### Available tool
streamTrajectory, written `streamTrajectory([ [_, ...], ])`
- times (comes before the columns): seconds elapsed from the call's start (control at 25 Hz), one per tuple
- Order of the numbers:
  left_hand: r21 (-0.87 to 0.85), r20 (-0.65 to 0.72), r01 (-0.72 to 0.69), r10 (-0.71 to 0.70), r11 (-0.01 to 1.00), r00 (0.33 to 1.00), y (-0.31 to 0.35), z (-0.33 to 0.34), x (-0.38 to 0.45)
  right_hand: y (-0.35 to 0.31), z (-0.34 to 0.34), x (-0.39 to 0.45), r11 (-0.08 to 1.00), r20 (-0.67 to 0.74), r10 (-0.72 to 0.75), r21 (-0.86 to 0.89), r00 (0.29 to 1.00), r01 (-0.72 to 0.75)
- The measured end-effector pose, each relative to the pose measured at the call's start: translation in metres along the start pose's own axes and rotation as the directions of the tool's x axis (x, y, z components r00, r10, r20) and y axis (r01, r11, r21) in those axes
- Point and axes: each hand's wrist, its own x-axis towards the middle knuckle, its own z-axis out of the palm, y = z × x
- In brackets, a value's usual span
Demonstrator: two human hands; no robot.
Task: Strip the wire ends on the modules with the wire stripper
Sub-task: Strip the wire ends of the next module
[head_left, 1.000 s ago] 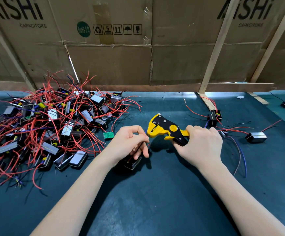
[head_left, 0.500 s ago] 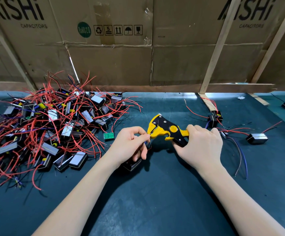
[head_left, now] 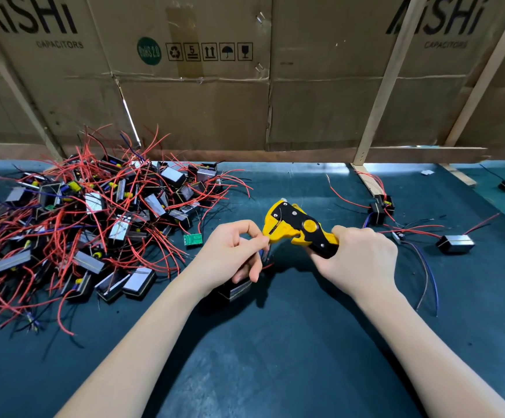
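a dark teal mat covers the table (head_left: 275,357), and its far edge meets a wall of flattened cardboard boxes (head_left: 197,95) printed with capacitor branding, braced by pale wooden slats (head_left: 387,86).

the right grip (head_left: 363,260) is curled tight round the handles of the yellow and black wire stripper (head_left: 296,229), whose head points toward the left grip. the left grip (head_left: 233,254) has thumb and forefinger pinched on thin wire ends (head_left: 268,256) right at the stripper's mouth, while its lower fingers wrap a dark module (head_left: 236,289) that sits under the palm, against the table; whether a wire is actually inside the mouth i cannot tell.

out beyond the left grip, on its outer side, lies a big heap of modules (head_left: 94,224) tangled in red wires, its nearest pieces just beside the left wrist. a small green circuit board (head_left: 193,239) lies between that heap and the left grip. on the outer side of the right grip, a few loose modules (head_left: 455,243) rest well apart with red, blue and black leads trailing across the mat.
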Motion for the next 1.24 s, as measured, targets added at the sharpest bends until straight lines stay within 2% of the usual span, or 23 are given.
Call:
streamTrajectory([
  [0.48,0.069,0.094,-0.042,0.036,0.997,0.995,0.001,-0.004,0.002,0.007,0.002,0.008,0.994,0.129,0.087,-0.083,0.988,-0.077],
  [0.8,0.1,0.287,-0.056,0.025,0.993,0.958,0.011,-0.025,-0.007,-0.001,0.001,0.01,0.994,0.141,0.091,-0.065,0.986,-0.083],
  [1.08,0.11,0.39,-0.058,0.011,0.992,0.921,0.014,-0.04,-0.004,-0.008,0.004,0.009,0.995,0.15,0.096,-0.044,0.984,-0.091],
  [1.16,0.079,0.454,-0.06,0.018,0.995,0.891,0.014,-0.043,-0.007,-0.009,0.006,0.011,0.994,0.165,0.102,-0.041,0.981,-0.097],
  [1.24,-0.066,0.604,-0.042,0.074,0.997,0.794,0.011,-0.046,-0.015,0.006,0.002,0.018,0.978,0.194,0.21,-0.047,0.958,-0.204],
])
